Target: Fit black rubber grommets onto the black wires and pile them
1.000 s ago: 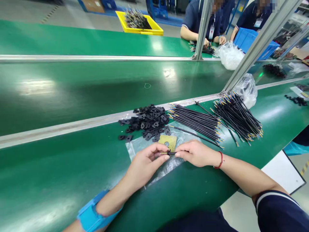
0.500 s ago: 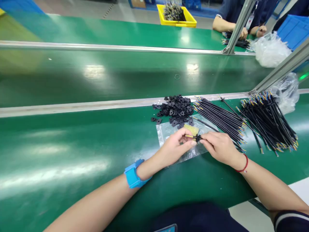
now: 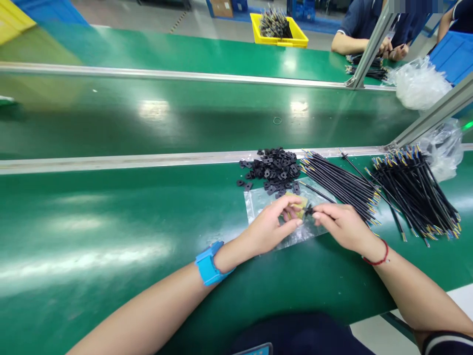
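Observation:
My right hand [image 3: 343, 224] pinches a black cable with a small black grommet-like fitting [image 3: 309, 211] on it, just beyond my fingertips. Most of that cable is hidden by the hand. To its left, my left hand [image 3: 275, 220] has thumb and fingers apart around the cable's end, with nothing visibly gripped. Under both hands lies a clear plastic bag [image 3: 254, 197] with a yellow sponge-like piece [image 3: 301, 202] on it. Just behind is a heap of small black rubber-looking parts [image 3: 277, 167], some with holes.
A row of black cables [image 3: 340, 185] with coloured wire ends lies behind my right hand, and a thicker bundle [image 3: 417, 192] farther right. A metal rail [image 3: 148, 159] edges the green bench. Across it, a co-worker's hands [image 3: 393, 51] handle cables near a yellow bin [image 3: 281, 43].
My left fingers have opened and come away from the cable's end. My right hand keeps its pinch, and the fitting has tilted slightly. The camera view has shifted a little.

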`<control>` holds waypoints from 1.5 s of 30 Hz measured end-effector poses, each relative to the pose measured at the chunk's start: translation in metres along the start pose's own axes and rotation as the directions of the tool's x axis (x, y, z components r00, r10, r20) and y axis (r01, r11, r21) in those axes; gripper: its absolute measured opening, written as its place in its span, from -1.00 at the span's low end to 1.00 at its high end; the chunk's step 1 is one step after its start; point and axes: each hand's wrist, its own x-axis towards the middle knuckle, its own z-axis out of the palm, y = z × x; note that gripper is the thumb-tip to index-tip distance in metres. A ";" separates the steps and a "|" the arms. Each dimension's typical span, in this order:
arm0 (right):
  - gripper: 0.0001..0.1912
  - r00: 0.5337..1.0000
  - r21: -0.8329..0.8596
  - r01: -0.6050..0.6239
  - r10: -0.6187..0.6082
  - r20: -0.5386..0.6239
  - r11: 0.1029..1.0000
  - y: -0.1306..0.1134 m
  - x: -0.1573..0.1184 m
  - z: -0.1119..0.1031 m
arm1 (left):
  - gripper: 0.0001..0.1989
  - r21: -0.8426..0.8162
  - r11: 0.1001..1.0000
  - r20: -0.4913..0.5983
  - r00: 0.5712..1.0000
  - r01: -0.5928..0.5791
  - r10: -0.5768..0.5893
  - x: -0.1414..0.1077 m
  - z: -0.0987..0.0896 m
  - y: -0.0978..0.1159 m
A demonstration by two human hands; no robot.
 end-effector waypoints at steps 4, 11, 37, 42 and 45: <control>-0.68 0.796 -0.468 -0.334 -0.021 -0.604 0.818 0.050 -0.015 -0.057 | -0.70 0.089 0.994 -0.193 0.980 0.061 -0.043 0.020 -0.044 -0.003; -0.63 0.481 -0.311 -0.834 0.322 -0.815 0.456 0.148 -0.039 -0.106 | -0.70 0.592 0.779 -0.231 0.969 0.207 -0.082 0.108 -0.098 -0.021; -0.87 0.987 -0.314 -0.156 0.133 -0.094 0.936 0.059 0.015 0.017 | -0.77 0.770 0.634 -0.039 0.997 0.068 -0.059 0.125 -0.066 -0.039; -0.62 0.997 -0.212 0.021 -0.004 0.080 0.977 0.043 0.004 0.018 | -0.79 0.785 0.613 -0.120 0.993 0.089 0.009 0.114 -0.063 -0.031; -0.60 0.972 -0.393 0.111 -0.017 0.233 0.913 0.030 0.002 0.019 | -0.82 0.773 0.630 -0.146 0.987 0.069 0.070 0.102 -0.062 -0.021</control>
